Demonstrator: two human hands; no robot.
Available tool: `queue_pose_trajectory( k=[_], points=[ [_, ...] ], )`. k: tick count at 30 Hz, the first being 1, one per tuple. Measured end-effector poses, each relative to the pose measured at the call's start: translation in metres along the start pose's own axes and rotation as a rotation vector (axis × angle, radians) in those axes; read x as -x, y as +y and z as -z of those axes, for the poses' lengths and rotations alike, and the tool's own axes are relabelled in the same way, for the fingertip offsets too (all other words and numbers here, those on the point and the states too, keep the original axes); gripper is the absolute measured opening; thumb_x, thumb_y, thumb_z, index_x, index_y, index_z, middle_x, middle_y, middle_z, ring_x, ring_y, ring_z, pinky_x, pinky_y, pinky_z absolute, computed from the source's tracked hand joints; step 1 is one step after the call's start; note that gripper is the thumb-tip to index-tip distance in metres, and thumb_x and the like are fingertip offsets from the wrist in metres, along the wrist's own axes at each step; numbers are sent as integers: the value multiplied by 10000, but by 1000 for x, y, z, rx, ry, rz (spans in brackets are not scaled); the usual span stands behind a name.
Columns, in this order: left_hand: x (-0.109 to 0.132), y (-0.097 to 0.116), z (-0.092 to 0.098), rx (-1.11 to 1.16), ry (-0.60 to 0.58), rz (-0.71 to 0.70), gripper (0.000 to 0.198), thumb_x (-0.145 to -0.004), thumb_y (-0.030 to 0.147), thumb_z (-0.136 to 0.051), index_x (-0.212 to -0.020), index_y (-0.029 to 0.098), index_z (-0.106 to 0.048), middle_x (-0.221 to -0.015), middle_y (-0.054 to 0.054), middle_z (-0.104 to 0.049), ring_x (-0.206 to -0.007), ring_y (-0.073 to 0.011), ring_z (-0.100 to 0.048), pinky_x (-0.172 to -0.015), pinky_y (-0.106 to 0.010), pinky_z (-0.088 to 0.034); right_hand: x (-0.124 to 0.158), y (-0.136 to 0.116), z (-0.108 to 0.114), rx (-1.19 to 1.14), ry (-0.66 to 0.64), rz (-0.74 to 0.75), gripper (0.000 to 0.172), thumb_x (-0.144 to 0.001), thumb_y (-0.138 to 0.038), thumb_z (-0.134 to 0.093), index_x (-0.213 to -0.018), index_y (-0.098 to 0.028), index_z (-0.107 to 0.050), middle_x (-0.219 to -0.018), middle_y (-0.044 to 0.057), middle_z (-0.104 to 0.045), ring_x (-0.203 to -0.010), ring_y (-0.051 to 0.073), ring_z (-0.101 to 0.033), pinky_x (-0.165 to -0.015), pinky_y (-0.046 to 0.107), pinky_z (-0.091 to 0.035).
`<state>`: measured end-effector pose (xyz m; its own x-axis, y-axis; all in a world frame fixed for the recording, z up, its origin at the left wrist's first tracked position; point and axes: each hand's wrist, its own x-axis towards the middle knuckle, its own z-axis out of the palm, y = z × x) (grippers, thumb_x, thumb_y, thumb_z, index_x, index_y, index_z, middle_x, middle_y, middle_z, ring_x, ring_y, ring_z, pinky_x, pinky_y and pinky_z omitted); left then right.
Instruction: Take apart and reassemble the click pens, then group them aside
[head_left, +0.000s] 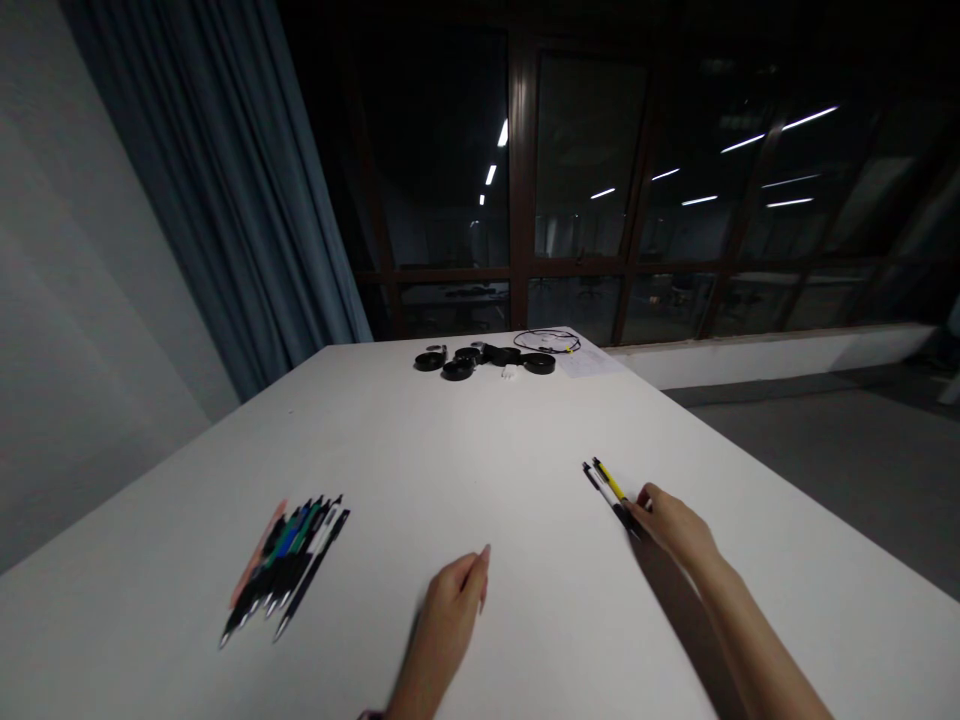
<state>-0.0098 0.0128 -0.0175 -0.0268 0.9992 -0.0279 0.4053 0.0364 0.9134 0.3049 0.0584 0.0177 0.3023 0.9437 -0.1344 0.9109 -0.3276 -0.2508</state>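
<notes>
At the right of the white table, my right hand [671, 525] is closed, with its thumb and fingertips pinched at the near end of a yellow pen [609, 479]. Side by side with it lies a white and black pen [604, 489], its lower end close to my fingertips. My left hand [456, 592] rests near the table's middle with its fingers curled together, and nothing shows in it. To its left lies a bunch of pens [289, 560] in black, white, blue and green, roughly parallel, with a pinkish strip-like item [257, 555] along their left side.
Toward the far end of the table [420, 430] lie several black rings or rolls [459, 369], a small white piece [509, 372], a coiled black cable [547, 342] and a paper sheet [592, 362]. A blue curtain [247, 200] hangs at the left; dark windows [585, 150] stand behind.
</notes>
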Motion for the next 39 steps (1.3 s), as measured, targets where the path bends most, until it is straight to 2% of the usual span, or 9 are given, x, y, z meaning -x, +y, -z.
queue_pose_trajectory(
  k=[5,10,18,25,28,31,34,37,39],
  points=[
    [0,1,1,-8,-7,-2,574,-792,759,-347,-527,250,-350,-472,61,-364,-488,-133,-381,-527,-281,-278,2,-5,5,-36,78,-8,328,-969,-433,-390,-947,-190,-608,-919,104,-739,-827,251,-697,-608,291,-415],
    [1,1,1,-20,1,0,568,-805,740,-347,-526,245,-356,-479,60,-365,-494,-131,-379,-527,-279,-271,15,-30,6,-35,155,107,301,-987,-394,-365,-933,-205,-594,-906,80,-732,-813,229,-694,-586,272,-382],
    [2,3,1,-42,-3,-15,540,-828,695,-346,-531,245,-355,-480,59,-366,-500,-132,-381,-535,-280,-266,49,-76,-13,-10,130,361,272,-989,-311,-403,-832,-203,-596,-830,60,-733,-782,211,-698,-603,266,-377],
    [0,3,7,-91,10,-28,506,-857,631,-347,-533,242,-363,-483,58,-382,-499,-134,-398,-530,-276,-270,59,-83,-16,39,91,447,267,-985,-274,-417,-810,-198,-603,-861,63,-740,-798,206,-703,-606,259,-377],
    [-2,6,25,-183,68,-47,495,-878,598,-333,-537,242,-373,-481,53,-397,-504,-142,-428,-543,-275,-296,58,-82,-14,49,84,425,269,-985,-281,-416,-814,-198,-607,-862,68,-742,-797,208,-704,-607,259,-380],
    [-2,5,60,-396,196,-34,443,-890,557,-349,-602,241,-465,-516,38,-475,-523,-160,-483,-546,-276,-322,57,-82,-13,58,74,413,267,-986,-293,-417,-825,-199,-608,-881,74,-743,-804,212,-704,-605,259,-385],
    [-2,-6,102,-648,409,-29,329,-859,463,-398,-824,220,-617,-766,-45,-643,-717,-212,-615,-634,-290,-412,58,-82,-13,63,69,418,268,-988,-291,-412,-832,-198,-608,-885,70,-744,-811,212,-706,-604,258,-389],
    [-2,-22,136,-840,521,63,447,-868,424,-375,-1082,143,-650,-922,-137,-685,-865,-282,-657,-713,-341,-471,59,-82,-14,68,75,425,269,-988,-289,-413,-830,-196,-609,-878,67,-744,-812,215,-709,-605,260,-390],
    [-2,-30,149,-929,545,105,509,-896,418,-336,-1181,105,-619,-1000,-171,-696,-931,-311,-660,-755,-373,-489,59,-82,-14,73,78,425,270,-988,-291,-413,-834,-193,-613,-874,70,-746,-811,221,-712,-603,263,-390]
  ],
)
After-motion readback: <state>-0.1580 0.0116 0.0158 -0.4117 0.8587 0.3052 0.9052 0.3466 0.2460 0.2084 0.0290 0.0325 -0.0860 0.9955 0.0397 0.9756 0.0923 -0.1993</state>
